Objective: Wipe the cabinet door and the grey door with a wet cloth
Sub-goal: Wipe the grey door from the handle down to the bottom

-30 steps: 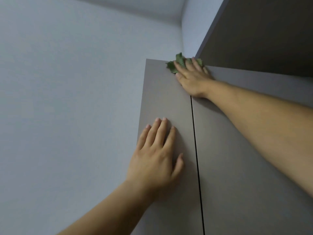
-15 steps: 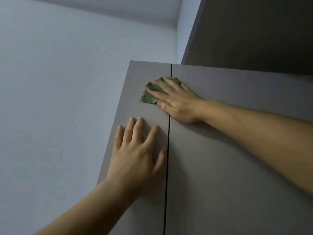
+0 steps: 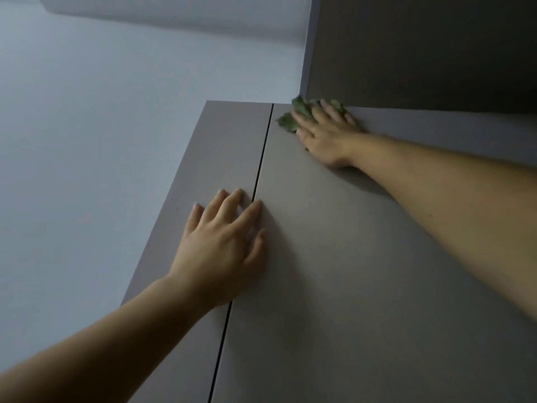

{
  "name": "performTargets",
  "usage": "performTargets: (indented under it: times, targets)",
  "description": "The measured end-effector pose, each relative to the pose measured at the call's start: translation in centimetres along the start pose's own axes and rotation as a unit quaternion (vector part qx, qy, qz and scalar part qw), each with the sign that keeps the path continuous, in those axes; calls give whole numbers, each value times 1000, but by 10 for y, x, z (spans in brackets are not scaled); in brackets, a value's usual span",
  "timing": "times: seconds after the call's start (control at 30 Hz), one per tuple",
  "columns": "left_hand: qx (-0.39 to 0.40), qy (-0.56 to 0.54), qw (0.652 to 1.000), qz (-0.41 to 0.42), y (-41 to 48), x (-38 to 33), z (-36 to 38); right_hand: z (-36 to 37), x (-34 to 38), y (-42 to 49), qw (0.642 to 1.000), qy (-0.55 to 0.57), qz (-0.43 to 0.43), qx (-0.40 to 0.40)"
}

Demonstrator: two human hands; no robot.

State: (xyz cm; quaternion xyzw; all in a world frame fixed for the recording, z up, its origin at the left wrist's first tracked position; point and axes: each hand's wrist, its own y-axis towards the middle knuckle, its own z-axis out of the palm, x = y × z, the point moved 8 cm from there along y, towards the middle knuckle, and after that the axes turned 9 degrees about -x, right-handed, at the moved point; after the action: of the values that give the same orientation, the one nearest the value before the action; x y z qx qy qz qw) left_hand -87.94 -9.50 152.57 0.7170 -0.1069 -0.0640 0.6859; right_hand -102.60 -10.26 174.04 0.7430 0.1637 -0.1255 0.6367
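Two grey cabinet doors meet at a thin dark gap: a narrow left door [image 3: 220, 158] and a wide right door [image 3: 334, 286]. My right hand [image 3: 328, 135] presses a crumpled green cloth [image 3: 290, 117] flat against the top left corner of the right door, fingers straight; most of the cloth is hidden under the hand. My left hand [image 3: 223, 248] lies flat lower down across the gap, fingers spread, touching both doors and holding nothing.
A dark grey panel [image 3: 421, 48] juts out directly above the right door, right over the cloth. A pale wall [image 3: 87, 141] fills the left side, with the ceiling edge at the top.
My right hand slid the cloth from the left door up and right onto the top corner of the right door. My left hand shifted slightly right over the gap.
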Motion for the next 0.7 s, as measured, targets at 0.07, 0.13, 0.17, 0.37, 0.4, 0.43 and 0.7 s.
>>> performTargets:
  times: [0.07,0.13,0.17,0.37,0.4,0.43,0.7]
  targets:
    - [1,3,1000,-6,0,0,0,-3,-1,3,1000,2,26,-5]
    - [8,5,1000,-5,-1,-2,0,1,21,-21,1000,7,-27,-2]
    - [9,5,1000,-5,-1,-2,0,6,32,-38,998,11,-69,-4]
    - [-1,-8,1000,-12,1,-4,1,6,-6,-25,999,-5,-34,8]
    - [10,-2,1000,-10,1,-4,3,2,-14,-10,1000,0,21,2]
    - [17,5,1000,-6,0,-4,4,-1,-13,-1,998,7,55,-7]
    - [20,4,1000,12,0,-2,5,11,27,-32,997,2,-79,4]
